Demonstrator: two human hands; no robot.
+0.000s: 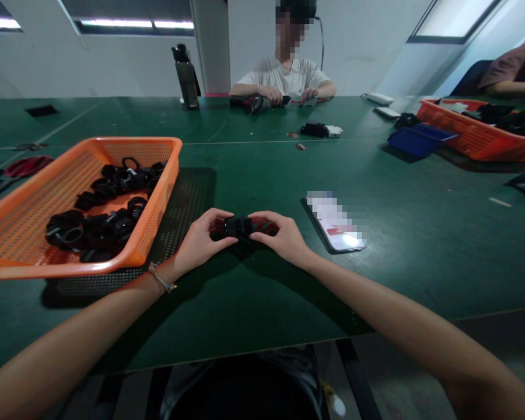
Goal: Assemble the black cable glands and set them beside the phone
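A small black part [238,227] is held just above the green table [245,303], in front of me. My left hand [207,234] grips its left end between thumb and fingers. On its right end, the thumb and fingers of my right hand [282,233] are closed in the same way. Its finer shape is too dark to make out. To the left stands an orange basket [157,210] holding several black ring-like parts [100,227]. A phone [335,224] with a lit screen lies to the right of my right hand.
Across the table a person [284,76] handles something beside a power drill [247,104]. A dark bottle [186,79] stands at the far edge. On the right are a blue tray [415,140], another orange basket [472,137] and a second person [511,73].
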